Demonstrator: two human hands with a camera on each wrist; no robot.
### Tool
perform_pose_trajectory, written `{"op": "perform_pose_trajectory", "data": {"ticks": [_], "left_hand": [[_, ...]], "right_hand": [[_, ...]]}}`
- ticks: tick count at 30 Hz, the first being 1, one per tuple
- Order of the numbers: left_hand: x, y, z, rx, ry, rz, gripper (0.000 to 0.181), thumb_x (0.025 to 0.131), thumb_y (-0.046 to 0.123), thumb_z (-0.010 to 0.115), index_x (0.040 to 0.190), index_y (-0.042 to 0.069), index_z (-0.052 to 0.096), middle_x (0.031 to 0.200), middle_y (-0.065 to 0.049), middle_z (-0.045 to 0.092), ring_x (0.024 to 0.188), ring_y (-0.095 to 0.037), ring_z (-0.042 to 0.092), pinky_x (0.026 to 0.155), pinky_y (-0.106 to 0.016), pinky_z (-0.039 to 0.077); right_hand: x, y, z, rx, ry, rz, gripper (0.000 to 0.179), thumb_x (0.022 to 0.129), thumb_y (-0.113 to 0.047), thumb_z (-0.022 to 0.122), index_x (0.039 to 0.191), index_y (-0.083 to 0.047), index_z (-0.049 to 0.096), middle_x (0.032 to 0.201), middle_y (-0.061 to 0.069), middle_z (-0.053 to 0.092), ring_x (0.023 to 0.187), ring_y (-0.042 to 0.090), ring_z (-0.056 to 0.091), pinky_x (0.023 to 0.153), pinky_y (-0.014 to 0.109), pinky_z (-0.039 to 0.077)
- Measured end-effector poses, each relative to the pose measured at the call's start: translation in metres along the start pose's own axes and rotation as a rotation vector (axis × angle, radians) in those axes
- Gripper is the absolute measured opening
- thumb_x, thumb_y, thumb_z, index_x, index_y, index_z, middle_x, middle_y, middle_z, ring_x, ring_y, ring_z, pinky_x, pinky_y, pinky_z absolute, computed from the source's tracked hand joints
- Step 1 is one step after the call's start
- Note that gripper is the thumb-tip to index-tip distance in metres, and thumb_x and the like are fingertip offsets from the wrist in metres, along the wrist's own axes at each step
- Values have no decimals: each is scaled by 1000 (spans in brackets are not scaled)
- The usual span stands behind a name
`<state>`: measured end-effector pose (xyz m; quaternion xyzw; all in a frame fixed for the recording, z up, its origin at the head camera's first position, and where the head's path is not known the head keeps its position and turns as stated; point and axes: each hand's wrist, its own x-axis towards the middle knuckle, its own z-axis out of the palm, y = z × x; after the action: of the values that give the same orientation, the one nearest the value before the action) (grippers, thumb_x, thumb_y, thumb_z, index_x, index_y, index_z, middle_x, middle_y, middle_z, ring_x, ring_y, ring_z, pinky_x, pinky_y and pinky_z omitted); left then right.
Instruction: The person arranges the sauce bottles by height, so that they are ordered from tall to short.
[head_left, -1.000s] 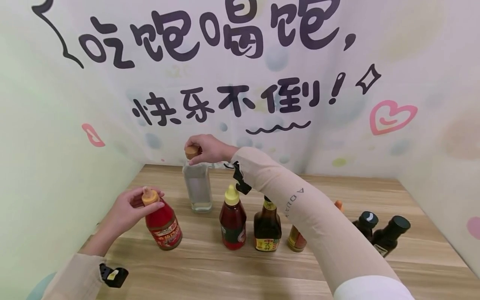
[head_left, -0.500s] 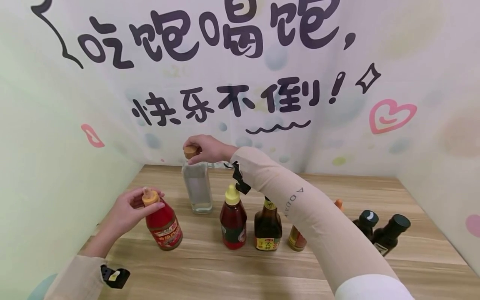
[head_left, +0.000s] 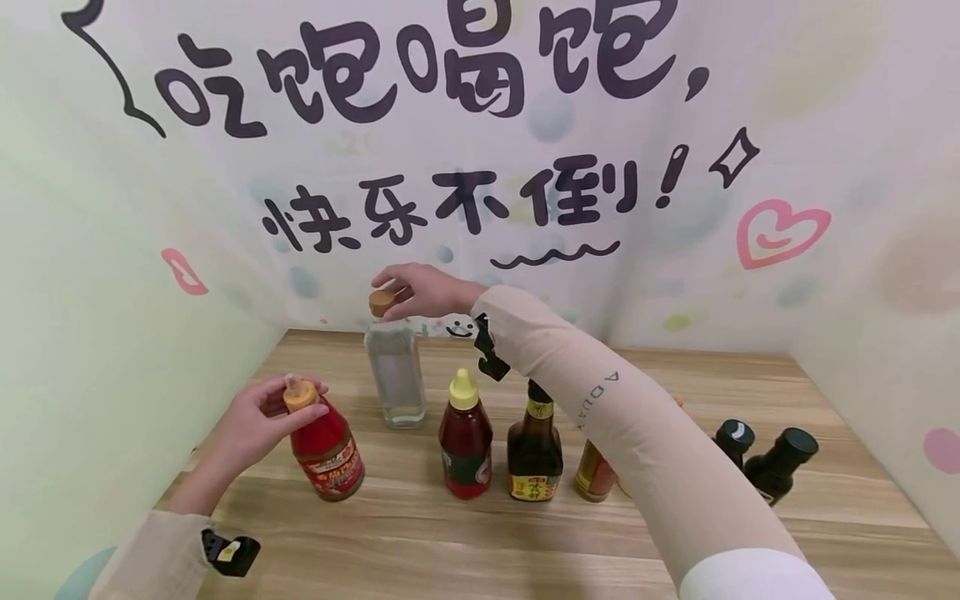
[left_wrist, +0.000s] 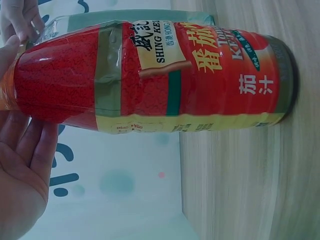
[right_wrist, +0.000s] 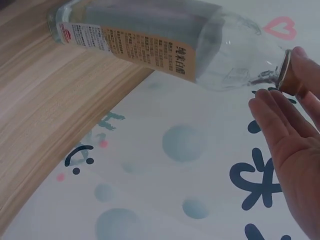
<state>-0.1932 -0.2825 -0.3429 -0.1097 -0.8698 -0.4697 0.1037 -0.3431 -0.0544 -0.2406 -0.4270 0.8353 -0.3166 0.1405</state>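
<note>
At the left of the table, my left hand (head_left: 258, 421) holds a red ketchup bottle (head_left: 333, 467) round its neck, just under the orange cap. The bottle stands on the wood, its label facing the left wrist camera (left_wrist: 200, 70). Farther back is a clear glass bottle of white vinegar-like liquid (head_left: 395, 375), upright, with a brown cap (head_left: 381, 302). Beside that cap is my right hand (head_left: 427, 290), its thumb close to or touching it. In the right wrist view the fingers (right_wrist: 282, 120) lie extended and loosened about the cap, not wrapped round it.
In a row to the right stand a dark red bottle with a yellow tip (head_left: 465, 450), a dark sauce bottle (head_left: 535, 454) and a small bottle (head_left: 595, 475) partly behind my right sleeve. Two dark-capped bottles (head_left: 780, 467) stand farther right. A printed cloth wall (head_left: 525, 308) borders the back.
My right hand has loosened at the glass bottle's cap and shifted slightly up and to the right. The bottles stay in place, and my left hand keeps its hold on the ketchup bottle.
</note>
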Motion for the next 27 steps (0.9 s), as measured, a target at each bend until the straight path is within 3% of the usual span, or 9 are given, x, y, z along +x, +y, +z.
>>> {"op": "perform_pose_trajectory", "data": {"ticks": [13, 27], "left_hand": [[-5, -3, 1, -9, 42, 21, 35, 82, 19, 64, 109, -2, 57, 98, 9, 63, 84, 1, 57, 70, -15, 47], [-1, -2, 4, -9, 59, 39, 32, 82, 18, 65, 108, 1, 59, 96, 13, 63, 83, 0, 58, 69, -15, 47]], "right_hand": [[-20, -13, -24, -92, 52, -7, 45, 86, -14, 58, 127, -7, 42, 123, 12, 50, 106, 18, 53, 82, 20, 44], [-57, -25, -40, -158, 95, -55, 39, 86, -16, 59, 122, -7, 48, 115, 9, 56, 98, 14, 56, 80, 20, 45]]}}
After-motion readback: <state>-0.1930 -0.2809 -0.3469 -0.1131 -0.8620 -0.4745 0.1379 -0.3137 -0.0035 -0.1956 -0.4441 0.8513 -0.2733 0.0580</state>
